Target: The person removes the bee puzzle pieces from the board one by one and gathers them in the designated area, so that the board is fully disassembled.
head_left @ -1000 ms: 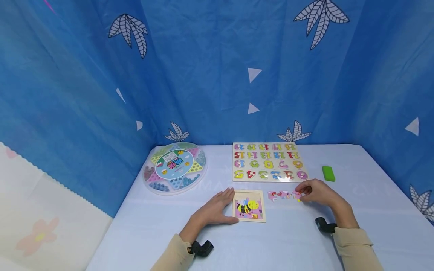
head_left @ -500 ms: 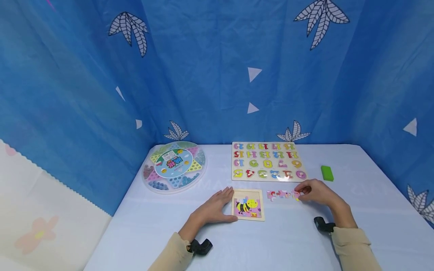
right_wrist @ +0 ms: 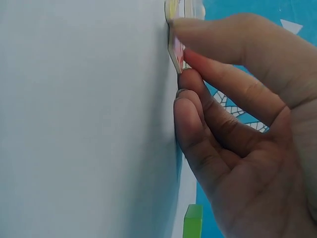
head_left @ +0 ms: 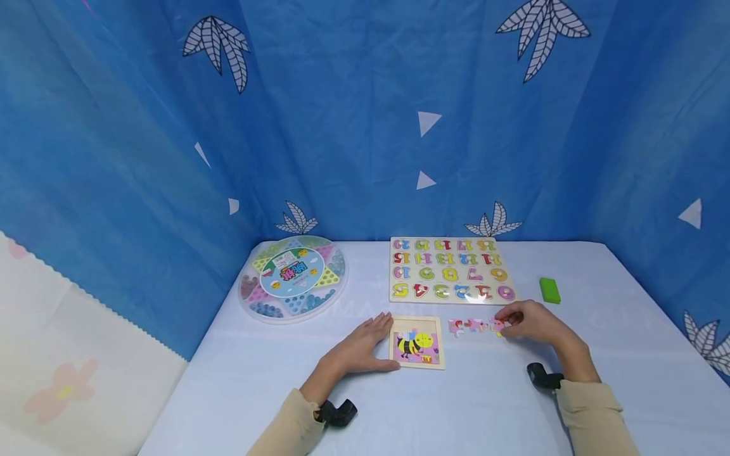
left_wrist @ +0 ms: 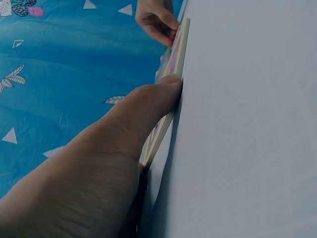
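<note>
A square wooden puzzle tray (head_left: 421, 363) with a bee picture lies mid-table, bare wood showing along its far side. My left hand (head_left: 359, 348) rests along its left side, fingers straight at the far left corner. In the left wrist view my thumb (left_wrist: 171, 84) touches the tray's edge. Right of the tray lies a short row of pink jigsaw pieces (head_left: 473, 325). My right hand (head_left: 530, 322) pinches the jigsaw piece (right_wrist: 177, 52) at the row's right end between thumb and index finger, low at the tabletop. The other fingers curl beside it.
Behind the pieces lies a wooden number board (head_left: 453, 270). A green block (head_left: 550, 291) sits to its right. At the back left is a round Chinese checkers game (head_left: 293, 279) with colored marbles. Blue curtain (head_left: 371, 126) surrounds the white tabletop (head_left: 445, 411).
Hardly anything differs. The view has shifted slightly; both hands stay in place, the left at the tray and the right at the end piece of the row.
</note>
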The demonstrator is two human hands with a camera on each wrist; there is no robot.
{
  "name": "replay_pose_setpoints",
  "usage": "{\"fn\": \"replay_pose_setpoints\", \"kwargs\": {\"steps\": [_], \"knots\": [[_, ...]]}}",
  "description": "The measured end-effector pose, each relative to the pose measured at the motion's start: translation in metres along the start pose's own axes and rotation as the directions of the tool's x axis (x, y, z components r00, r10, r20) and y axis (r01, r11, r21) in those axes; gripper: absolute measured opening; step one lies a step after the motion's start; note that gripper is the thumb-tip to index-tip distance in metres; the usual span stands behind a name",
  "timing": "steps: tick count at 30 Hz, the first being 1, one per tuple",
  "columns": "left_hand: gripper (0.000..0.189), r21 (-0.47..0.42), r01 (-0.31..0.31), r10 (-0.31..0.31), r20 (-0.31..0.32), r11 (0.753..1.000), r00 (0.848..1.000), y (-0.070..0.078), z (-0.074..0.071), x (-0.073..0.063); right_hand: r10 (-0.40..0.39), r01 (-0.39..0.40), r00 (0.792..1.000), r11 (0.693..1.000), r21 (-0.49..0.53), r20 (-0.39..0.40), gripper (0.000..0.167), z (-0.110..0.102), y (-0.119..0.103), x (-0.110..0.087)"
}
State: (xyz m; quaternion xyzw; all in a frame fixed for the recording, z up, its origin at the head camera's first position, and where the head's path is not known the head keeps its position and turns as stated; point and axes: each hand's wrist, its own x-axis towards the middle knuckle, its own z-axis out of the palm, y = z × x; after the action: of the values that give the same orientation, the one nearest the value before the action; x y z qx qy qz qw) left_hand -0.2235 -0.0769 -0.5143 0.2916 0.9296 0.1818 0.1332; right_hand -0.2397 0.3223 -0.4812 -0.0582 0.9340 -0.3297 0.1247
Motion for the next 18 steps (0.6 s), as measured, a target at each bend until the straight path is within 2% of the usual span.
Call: {"fn": "replay_pose_setpoints", "kwargs": {"steps": [9, 18], "knots": [[0.099, 0.010, -0.005, 0.005, 0.001, 1.000, 1.000, -0.001, 0.000, 0.001, 0.018, -0.017, 1.000, 0.999, 0.030, -0.013, 0.046, -0.001, 0.001, 0.002], [0.100, 0.004, -0.012, 0.012, 0.005, 1.000, 1.000, -0.001, -0.001, 0.000, 0.011, -0.010, 1.000, 0.999, 0.051, -0.019, 0.045, 0.003, -0.015, 0.001]]}}
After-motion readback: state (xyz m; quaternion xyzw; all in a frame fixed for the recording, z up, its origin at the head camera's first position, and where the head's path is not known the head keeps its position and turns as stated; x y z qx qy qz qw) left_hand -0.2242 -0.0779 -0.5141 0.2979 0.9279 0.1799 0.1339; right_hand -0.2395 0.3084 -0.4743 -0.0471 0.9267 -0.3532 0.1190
